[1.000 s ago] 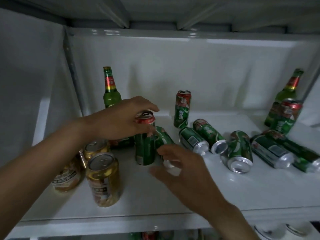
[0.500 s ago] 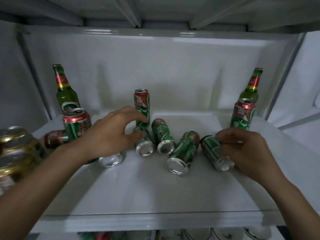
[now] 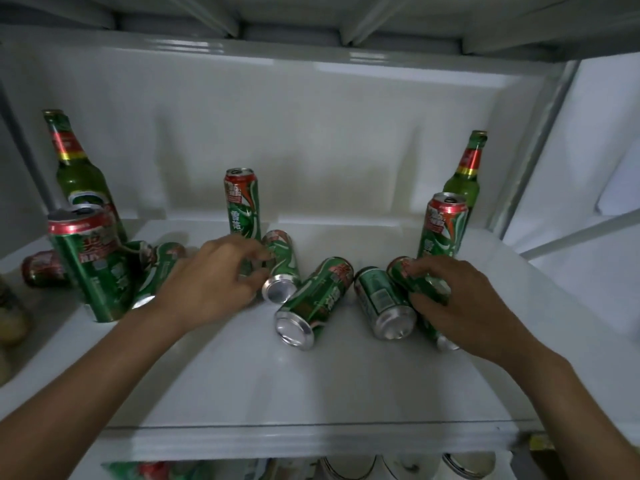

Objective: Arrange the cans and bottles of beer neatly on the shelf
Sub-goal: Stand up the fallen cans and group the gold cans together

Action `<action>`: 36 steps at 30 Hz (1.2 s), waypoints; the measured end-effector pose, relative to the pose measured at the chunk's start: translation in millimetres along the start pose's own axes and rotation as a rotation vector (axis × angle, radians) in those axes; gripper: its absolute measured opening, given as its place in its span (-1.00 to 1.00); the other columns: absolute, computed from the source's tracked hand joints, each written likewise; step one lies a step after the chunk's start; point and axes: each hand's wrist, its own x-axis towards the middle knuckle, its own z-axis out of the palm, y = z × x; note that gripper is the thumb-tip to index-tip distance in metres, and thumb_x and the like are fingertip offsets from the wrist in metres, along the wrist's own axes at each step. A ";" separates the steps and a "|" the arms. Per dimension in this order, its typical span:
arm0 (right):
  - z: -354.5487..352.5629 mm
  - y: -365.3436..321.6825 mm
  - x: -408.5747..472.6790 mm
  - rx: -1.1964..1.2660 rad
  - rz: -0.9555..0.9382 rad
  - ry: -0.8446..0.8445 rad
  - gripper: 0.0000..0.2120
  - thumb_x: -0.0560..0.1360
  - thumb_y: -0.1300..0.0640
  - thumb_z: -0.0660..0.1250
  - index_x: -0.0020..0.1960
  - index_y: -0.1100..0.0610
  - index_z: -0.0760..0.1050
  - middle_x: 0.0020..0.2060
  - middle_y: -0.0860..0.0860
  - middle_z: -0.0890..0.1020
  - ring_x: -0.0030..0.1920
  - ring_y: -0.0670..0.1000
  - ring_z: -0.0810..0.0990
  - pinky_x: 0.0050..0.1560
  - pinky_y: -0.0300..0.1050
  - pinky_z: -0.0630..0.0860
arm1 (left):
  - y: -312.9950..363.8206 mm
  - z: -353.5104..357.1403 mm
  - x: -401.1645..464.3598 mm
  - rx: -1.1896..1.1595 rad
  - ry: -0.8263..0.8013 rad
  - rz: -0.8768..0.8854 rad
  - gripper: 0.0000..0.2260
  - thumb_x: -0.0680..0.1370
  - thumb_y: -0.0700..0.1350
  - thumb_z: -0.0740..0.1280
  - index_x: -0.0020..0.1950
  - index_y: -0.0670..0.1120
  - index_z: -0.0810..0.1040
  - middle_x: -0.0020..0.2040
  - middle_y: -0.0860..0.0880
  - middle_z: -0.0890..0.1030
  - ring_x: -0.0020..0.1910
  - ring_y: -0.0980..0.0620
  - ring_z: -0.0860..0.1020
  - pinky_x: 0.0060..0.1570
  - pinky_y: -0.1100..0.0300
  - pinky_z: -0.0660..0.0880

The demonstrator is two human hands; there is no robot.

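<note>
Green beer cans lie scattered on a white shelf point(image 3: 311, 382). My left hand point(image 3: 207, 285) curls over a lying can point(image 3: 246, 267) that it mostly hides, fingers and thumb on either side of it, beside another lying can point(image 3: 281, 268). My right hand point(image 3: 464, 306) grips a lying can point(image 3: 403, 270) at the right. Two more cans point(image 3: 313, 303) point(image 3: 381, 306) lie between my hands. Upright cans stand at the back middle point(image 3: 242, 202), back right point(image 3: 443, 223) and front left point(image 3: 90, 268). One green bottle point(image 3: 81, 174) stands back left, another point(image 3: 467, 174) back right.
A lying green can point(image 3: 157, 268) and a dark red can point(image 3: 41, 268) rest behind the front-left can. Gold cans point(image 3: 10, 317) blur at the left edge. White walls close the back and sides. More cans show on the shelf below point(image 3: 346, 467).
The view has swung right. My left hand left the upright can and reached to the lying cans in the middle. My right hand moved right and closed on a lying can.
</note>
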 end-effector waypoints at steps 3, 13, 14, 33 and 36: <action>12.9 -2.1 -6.4 -0.240 -0.081 -0.066 -0.54 0.43 -0.30 0.27 0.25 -0.11 0.47 0.13 -0.14 0.56 0.09 0.03 0.53 0.12 0.01 0.44 | -12.7 1.9 8.2 0.045 0.040 -0.175 -0.79 0.56 -0.01 0.39 0.19 0.07 0.62 0.11 -0.01 0.58 0.08 -0.11 0.57 0.08 -0.04 0.54; 36.2 -2.1 -11.0 -0.642 -0.170 0.023 -0.06 0.18 -0.61 0.28 0.26 0.08 0.59 0.12 0.14 0.65 0.03 0.23 0.58 0.05 0.16 0.38 | -21.3 14.2 63.8 0.137 -0.207 -0.496 -0.39 0.57 0.32 0.31 0.35 -0.15 0.41 0.13 -0.20 0.58 -0.07 -0.09 0.51 -0.07 0.08 0.48; 36.5 -3.4 -11.8 -0.654 -0.173 0.042 -0.08 0.18 -0.58 0.30 0.25 0.09 0.59 0.09 0.15 0.66 -0.01 0.23 0.57 0.01 0.13 0.37 | -21.4 14.1 67.5 0.123 -0.230 -0.523 -0.40 0.55 0.34 0.32 0.28 -0.16 0.45 0.02 -0.16 0.59 -0.14 -0.09 0.57 -0.18 0.11 0.50; 23.3 -14.6 38.1 -0.002 -0.117 0.138 -0.54 0.25 -0.37 0.26 -0.16 0.02 0.51 -0.26 -0.09 0.57 -0.25 -0.07 0.55 -0.20 -0.09 0.51 | -27.3 7.8 18.6 -0.446 0.155 -0.363 -0.38 0.41 -0.02 0.61 0.34 0.12 0.35 0.02 0.09 0.56 -0.01 0.02 0.60 -0.06 0.07 0.57; 24.5 -15.7 51.0 0.004 -0.131 0.124 -0.59 0.32 -0.33 0.30 -0.26 0.03 0.49 -0.33 -0.07 0.56 -0.30 -0.09 0.55 -0.25 -0.06 0.54 | -31.8 10.5 15.4 -0.489 0.168 -0.355 -0.28 0.39 -0.04 0.63 0.44 0.15 0.33 0.18 0.04 0.55 0.12 -0.07 0.60 0.11 -0.06 0.61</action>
